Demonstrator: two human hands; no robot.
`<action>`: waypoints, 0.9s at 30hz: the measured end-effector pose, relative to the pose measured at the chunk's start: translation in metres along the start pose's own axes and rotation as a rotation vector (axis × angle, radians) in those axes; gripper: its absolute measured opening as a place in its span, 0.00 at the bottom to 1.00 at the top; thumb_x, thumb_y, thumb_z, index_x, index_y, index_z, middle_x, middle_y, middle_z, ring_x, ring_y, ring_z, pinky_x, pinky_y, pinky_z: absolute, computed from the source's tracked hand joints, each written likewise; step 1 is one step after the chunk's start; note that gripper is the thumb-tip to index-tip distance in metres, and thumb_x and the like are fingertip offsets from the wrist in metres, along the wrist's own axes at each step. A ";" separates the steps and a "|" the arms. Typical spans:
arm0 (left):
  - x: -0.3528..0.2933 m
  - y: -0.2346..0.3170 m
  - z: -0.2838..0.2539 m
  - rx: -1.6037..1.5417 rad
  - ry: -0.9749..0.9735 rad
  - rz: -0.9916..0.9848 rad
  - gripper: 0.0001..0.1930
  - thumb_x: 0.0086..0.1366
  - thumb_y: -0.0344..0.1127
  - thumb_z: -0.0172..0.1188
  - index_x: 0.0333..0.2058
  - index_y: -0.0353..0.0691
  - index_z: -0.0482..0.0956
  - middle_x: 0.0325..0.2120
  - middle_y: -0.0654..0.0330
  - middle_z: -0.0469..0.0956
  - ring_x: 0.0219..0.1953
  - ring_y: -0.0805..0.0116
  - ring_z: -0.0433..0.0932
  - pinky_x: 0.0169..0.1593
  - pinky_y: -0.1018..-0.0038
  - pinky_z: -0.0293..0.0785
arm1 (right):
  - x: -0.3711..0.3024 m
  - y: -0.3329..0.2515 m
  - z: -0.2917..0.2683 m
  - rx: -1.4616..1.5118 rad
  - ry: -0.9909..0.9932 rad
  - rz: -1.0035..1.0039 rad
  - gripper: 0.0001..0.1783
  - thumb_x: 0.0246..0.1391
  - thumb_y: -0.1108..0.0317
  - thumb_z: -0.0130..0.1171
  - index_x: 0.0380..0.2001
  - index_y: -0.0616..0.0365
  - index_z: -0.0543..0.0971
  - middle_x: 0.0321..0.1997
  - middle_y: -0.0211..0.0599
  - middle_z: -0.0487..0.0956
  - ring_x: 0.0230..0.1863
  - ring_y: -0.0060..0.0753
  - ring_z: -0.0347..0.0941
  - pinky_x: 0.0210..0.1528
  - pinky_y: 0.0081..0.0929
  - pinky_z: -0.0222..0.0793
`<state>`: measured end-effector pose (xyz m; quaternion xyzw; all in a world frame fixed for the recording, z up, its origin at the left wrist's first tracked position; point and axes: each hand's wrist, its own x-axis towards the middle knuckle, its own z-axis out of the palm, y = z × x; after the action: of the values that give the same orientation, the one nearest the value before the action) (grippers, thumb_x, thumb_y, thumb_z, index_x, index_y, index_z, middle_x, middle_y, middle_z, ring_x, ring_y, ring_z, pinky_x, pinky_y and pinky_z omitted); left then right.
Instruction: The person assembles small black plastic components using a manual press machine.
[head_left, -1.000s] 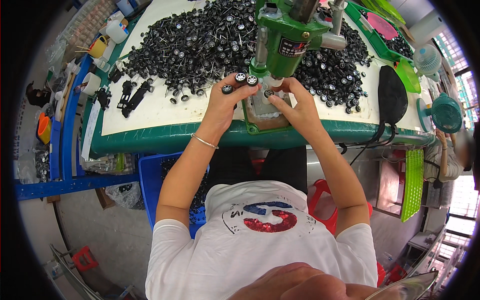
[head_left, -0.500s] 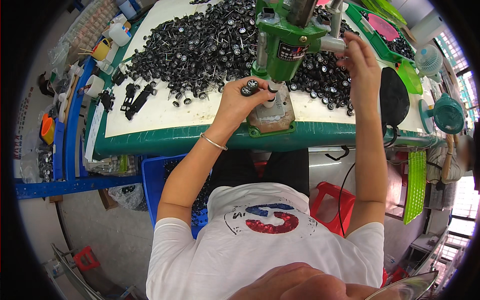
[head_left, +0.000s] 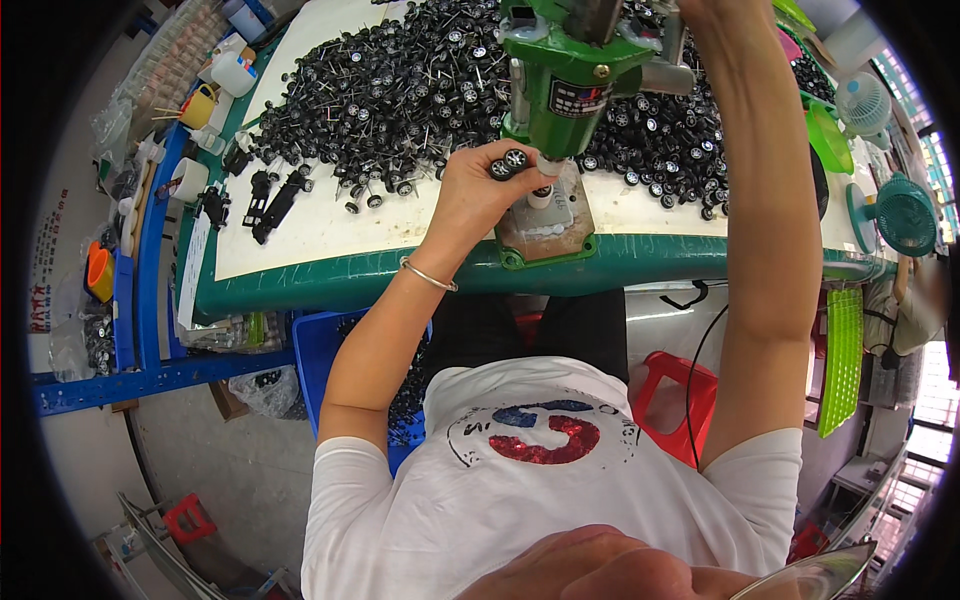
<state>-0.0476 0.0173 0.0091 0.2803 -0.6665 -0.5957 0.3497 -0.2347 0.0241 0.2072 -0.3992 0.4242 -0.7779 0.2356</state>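
My left hand [head_left: 478,185] is closed on a pair of small black toy wheels [head_left: 508,165] with silver hubs, beside the ram of a green bench press [head_left: 572,95]. Its fingertips are just under the press head. Below them a small white post [head_left: 539,199] stands on the press base [head_left: 572,238], with a dark piece at its top. My right arm stretches up past the press, and my right hand [head_left: 725,12] is partly cut off by the top edge, so its fingers are hidden. A large pile of black wheels, many on thin metal axles [head_left: 400,100], spreads behind the press.
Black toy chassis [head_left: 275,208] lie at the table's left. A blue bin [head_left: 325,350] with black parts stands below, near my left arm. A red stool [head_left: 680,395] is at right. Beyond the table's right end are a teal fan [head_left: 905,215] and a green tray [head_left: 840,365].
My right hand has left the press's side handle and moved up and forward to the top edge. My left hand stays by the post, still holding the wheels, its fingertips slightly higher.
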 end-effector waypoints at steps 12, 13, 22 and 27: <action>-0.002 -0.002 -0.002 0.113 -0.029 0.053 0.08 0.51 0.29 0.69 0.31 0.36 0.81 0.23 0.66 0.81 0.26 0.83 0.75 0.32 0.82 0.71 | -0.040 -0.012 -0.005 -0.042 -0.031 -0.438 0.14 0.59 0.57 0.55 0.23 0.49 0.69 0.14 0.12 0.55 0.11 0.07 0.44 0.11 0.11 0.39; -0.002 -0.002 -0.002 0.114 -0.027 0.046 0.08 0.51 0.29 0.68 0.31 0.36 0.81 0.23 0.66 0.81 0.26 0.82 0.75 0.32 0.82 0.71 | -0.041 -0.011 -0.007 -0.035 -0.034 -0.468 0.14 0.59 0.57 0.55 0.23 0.49 0.69 0.13 0.12 0.54 0.11 0.07 0.44 0.11 0.12 0.39; -0.003 -0.007 -0.003 0.110 -0.005 0.065 0.08 0.51 0.27 0.68 0.31 0.34 0.81 0.25 0.64 0.81 0.27 0.81 0.76 0.32 0.81 0.73 | -0.059 -0.007 -0.029 0.079 -0.060 -0.574 0.20 0.53 0.55 0.49 0.14 0.51 0.60 0.10 0.22 0.48 0.12 0.17 0.39 0.17 0.20 0.36; -0.007 -0.011 0.001 -0.050 0.000 0.095 0.11 0.52 0.27 0.68 0.36 0.35 0.83 0.27 0.62 0.82 0.28 0.80 0.78 0.34 0.81 0.75 | -0.068 -0.008 -0.026 0.127 -0.068 -0.621 0.17 0.55 0.58 0.46 0.16 0.53 0.63 0.10 0.23 0.50 0.11 0.17 0.39 0.14 0.20 0.36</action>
<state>-0.0448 0.0223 -0.0031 0.2395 -0.6639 -0.5949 0.3846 -0.2180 0.0882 0.1768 -0.5200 0.2243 -0.8238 0.0255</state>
